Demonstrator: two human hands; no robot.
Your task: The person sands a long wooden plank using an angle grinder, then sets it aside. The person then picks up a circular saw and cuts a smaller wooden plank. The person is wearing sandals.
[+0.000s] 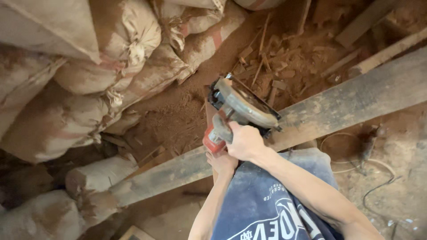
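Note:
A hand-held circular saw [240, 109] with a grey blade guard and a red body rests on a long weathered wooden plank [356, 100] that runs diagonally across the view. My right hand [244, 141] is closed around the saw's handle from above. Just below it, my left hand [221, 162] presses against the plank's near edge under the red body of the saw; its fingers are mostly hidden. A blue printed shirt [262, 204] fills the lower middle of the view.
Dusty filled sacks [80, 75] are piled at the left and top. Sawdust and wood offcuts [271, 58] cover the ground beyond the plank. More timber [382, 53] lies at the upper right. A cable [378, 186] trails over the dirt at the right.

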